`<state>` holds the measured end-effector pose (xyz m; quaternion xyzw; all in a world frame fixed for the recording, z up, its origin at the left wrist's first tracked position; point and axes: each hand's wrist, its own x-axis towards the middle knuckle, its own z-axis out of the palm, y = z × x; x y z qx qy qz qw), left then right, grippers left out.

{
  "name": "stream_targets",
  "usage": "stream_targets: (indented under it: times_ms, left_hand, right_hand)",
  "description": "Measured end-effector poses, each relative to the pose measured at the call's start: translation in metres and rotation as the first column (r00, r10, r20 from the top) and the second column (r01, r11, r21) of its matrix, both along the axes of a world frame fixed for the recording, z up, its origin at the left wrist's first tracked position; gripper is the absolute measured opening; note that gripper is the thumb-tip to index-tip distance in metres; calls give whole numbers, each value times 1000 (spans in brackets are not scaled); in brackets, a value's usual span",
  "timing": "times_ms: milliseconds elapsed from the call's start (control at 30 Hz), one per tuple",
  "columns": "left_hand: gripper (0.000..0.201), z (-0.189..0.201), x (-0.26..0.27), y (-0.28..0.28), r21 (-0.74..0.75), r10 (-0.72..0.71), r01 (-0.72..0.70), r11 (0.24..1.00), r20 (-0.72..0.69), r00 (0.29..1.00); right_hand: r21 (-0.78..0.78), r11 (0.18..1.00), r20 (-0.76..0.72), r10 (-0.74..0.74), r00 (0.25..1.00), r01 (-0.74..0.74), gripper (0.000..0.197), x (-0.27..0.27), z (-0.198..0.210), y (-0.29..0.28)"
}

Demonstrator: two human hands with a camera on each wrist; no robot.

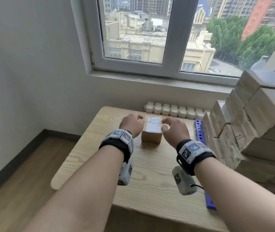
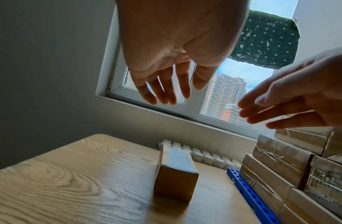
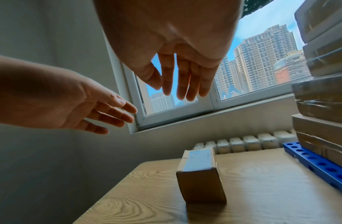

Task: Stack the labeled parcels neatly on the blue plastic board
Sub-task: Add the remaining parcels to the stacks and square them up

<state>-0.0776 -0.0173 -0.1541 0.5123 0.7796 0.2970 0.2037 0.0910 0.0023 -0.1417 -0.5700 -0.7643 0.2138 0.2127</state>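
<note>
A small brown parcel [image 1: 151,129] with a white label on top lies on the wooden table [image 1: 100,156], lengthwise away from me. My left hand [image 1: 132,123] hovers above its left side and my right hand [image 1: 173,127] above its right side. Both hands are open with relaxed fingers and hold nothing. The wrist views show the parcel [image 2: 176,171] [image 3: 200,174] well below the fingers [image 2: 162,91] [image 3: 181,81], untouched. The blue plastic board [image 1: 200,133] with round holes lies along the table's right side. On it stands a tall stack of taped brown parcels [image 1: 250,128].
A white radiator [image 1: 173,110] runs behind the table under the window [image 1: 150,30]. A bare wall is on the left, wooden floor [image 1: 16,181] below it. The parcel stack [image 3: 323,91] rises high at the right, close to my right arm.
</note>
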Motion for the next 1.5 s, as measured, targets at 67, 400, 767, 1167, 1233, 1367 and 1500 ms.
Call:
stream_targets:
  times_ms: [67,400,767,1167,1233,1367,1500]
  left_hand:
    - [28,-10,-3,6,-10,-11,12,1000,25,1000]
    - [32,-48,-21,54,-84,-22,29,996,87,996]
    - [42,-86,-28,143,-249,-24,64,966,160,987]
    - [43,-137,-34,183,-420,7,85,904,211,977]
    - [39,-143,-33,185,-441,5,101,892,233,972]
    - [33,-148,-32,186,-462,2,124,878,263,965]
    - [30,-151,-36,187,-452,44,109,886,315,948]
  right_hand:
    - [-28,999,6,-25,1000,25,35,-2,-7,4]
    - [-147,987,50,-58,997,65,37,-14,-50,55]
    - [-359,919,57,-152,987,162,42,-25,-98,145]
    - [-507,844,56,-168,984,173,47,-31,-143,178]
    - [-511,843,52,-164,985,167,45,-33,-147,180]
    - [-520,840,29,-165,986,156,35,-37,-150,181]
    - [-530,832,-4,-194,981,162,37,-40,-148,182]
